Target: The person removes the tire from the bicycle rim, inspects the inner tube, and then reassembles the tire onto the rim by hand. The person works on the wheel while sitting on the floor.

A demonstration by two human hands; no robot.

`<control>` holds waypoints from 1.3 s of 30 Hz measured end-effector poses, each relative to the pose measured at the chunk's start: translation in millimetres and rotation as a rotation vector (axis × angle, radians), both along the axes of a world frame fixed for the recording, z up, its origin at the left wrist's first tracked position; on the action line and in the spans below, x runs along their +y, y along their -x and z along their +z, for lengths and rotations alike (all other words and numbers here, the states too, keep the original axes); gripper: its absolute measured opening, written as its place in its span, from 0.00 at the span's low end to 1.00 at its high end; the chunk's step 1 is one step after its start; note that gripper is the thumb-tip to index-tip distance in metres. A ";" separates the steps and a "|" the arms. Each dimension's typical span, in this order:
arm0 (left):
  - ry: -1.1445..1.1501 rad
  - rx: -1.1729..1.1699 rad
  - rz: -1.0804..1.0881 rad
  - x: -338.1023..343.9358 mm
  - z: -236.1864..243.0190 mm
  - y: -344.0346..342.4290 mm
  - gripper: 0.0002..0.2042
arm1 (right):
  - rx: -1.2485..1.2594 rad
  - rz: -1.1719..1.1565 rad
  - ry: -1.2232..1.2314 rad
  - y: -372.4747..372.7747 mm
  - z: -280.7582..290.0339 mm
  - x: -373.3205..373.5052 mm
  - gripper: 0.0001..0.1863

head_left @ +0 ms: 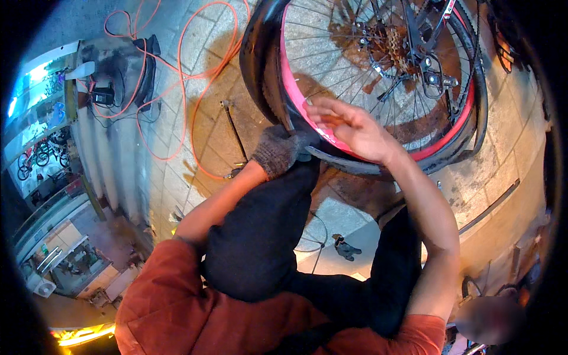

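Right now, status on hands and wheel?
Gloved left hand at black tire; bare right hand over pink rim. Tire partly off rim. Orange hose looped at left.

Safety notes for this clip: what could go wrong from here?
1. The bare right hand is right at the pink rim; its fingers could get scraped or pinched.
2. The tyre stands off the rim on one side; if it slips, it might catch the gloved left hand.
3. The orange hose lies looped on the floor nearby and could snag a foot.
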State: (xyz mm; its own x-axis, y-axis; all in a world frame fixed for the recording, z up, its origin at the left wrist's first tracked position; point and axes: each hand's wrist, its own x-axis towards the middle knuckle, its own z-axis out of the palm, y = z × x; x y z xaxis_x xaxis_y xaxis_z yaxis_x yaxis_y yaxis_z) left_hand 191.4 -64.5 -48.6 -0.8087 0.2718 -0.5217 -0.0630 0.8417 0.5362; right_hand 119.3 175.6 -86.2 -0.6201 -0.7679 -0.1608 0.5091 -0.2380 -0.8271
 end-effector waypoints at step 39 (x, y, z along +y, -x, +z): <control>-0.581 -0.206 0.817 9.8 -31.7 15.1 0.32 | -0.073 0.105 -0.143 11.7 -27.2 -31.0 0.30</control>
